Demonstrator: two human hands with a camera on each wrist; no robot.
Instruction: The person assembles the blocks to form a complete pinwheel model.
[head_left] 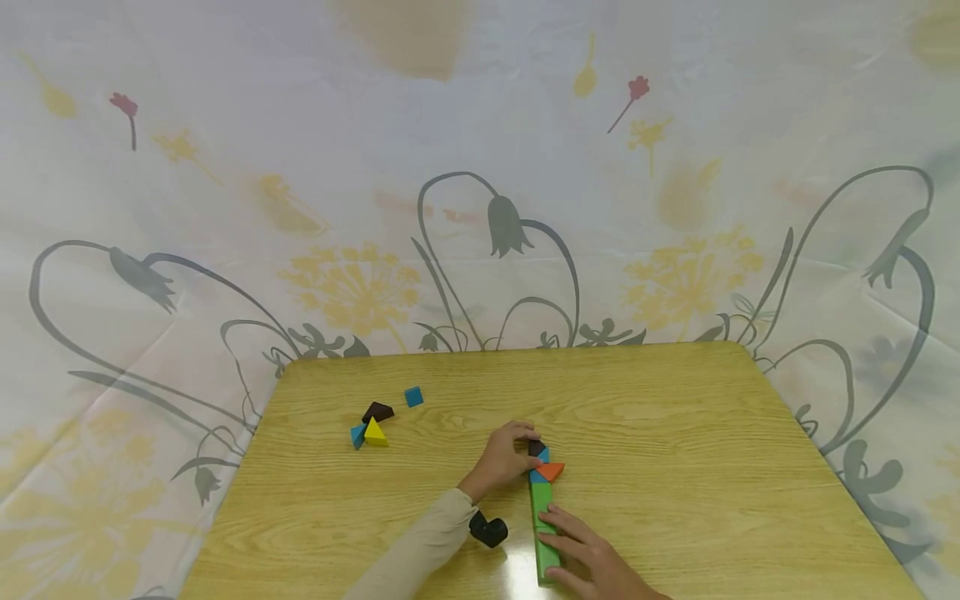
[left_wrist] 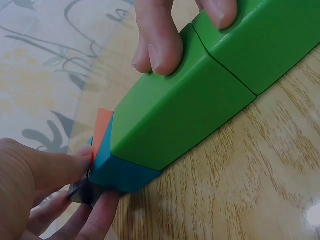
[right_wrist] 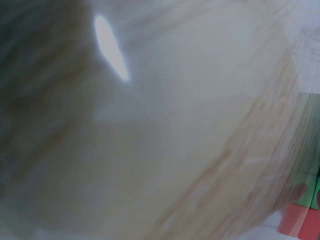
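In the head view, a row of blocks runs away from the person. Two green blocks (head_left: 542,504) stand end to end nearest the person, with blue blocks (left_wrist: 112,167), an orange triangular block (head_left: 553,472) and a dark block (head_left: 536,447) at the far end. My left hand (head_left: 501,454) pinches that end, its thumb by the orange piece and its fingers round the dark block. From the right, my right hand (head_left: 592,557) lays fairly straight fingers on the green blocks. Fingertips (left_wrist: 167,52) press on their surface in the left wrist view.
At the table's left lie a dark block (head_left: 378,412), a yellow triangular block (head_left: 376,433), a blue triangular block (head_left: 357,436) and a blue square block (head_left: 414,397). A black object (head_left: 491,531) is by the left sleeve (head_left: 420,546). Patterned cloth (head_left: 465,275) hangs behind the wooden table (head_left: 675,417).
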